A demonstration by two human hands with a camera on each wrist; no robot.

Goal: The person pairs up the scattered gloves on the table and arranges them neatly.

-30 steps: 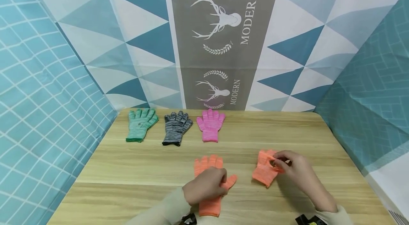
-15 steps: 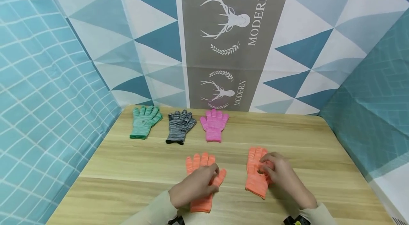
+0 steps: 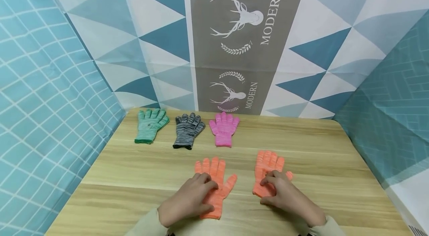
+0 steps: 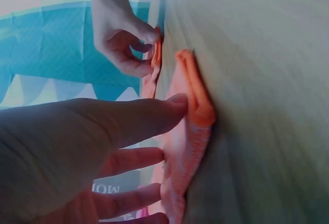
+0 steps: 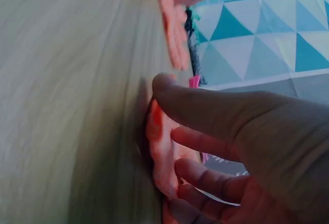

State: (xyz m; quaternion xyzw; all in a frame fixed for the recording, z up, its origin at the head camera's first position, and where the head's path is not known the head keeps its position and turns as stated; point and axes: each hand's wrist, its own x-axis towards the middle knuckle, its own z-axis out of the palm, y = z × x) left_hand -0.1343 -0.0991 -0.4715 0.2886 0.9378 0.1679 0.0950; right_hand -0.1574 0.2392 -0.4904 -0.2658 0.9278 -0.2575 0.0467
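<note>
Two orange knit gloves lie flat on the wooden table in the head view. My left hand (image 3: 187, 198) rests on the left orange glove (image 3: 217, 176), which has its fingers pointing away and its thumb to the right. In the left wrist view, the thumb touches the rolled cuff (image 4: 200, 100) while the extended fingers touch the fabric. My right hand (image 3: 286, 194) lies over the lower part of the right orange glove (image 3: 267, 161). The right wrist view has its thumb beside the glove's edge (image 5: 156, 124) and its fingers resting on the knit, partly hiding it.
Along the back of the table (image 3: 301, 139) lie a green glove (image 3: 150, 126), a grey-black glove (image 3: 188, 130) and a pink glove (image 3: 224, 129), side by side. Patterned cloth (image 3: 231, 42) rises behind the table, with blue cloth (image 3: 50, 79) at the left.
My right hand has let go of the pinched thumb part of the right glove, which now lies flatter, and moved to its cuff. My left hand has moved down toward the left glove's cuff.
</note>
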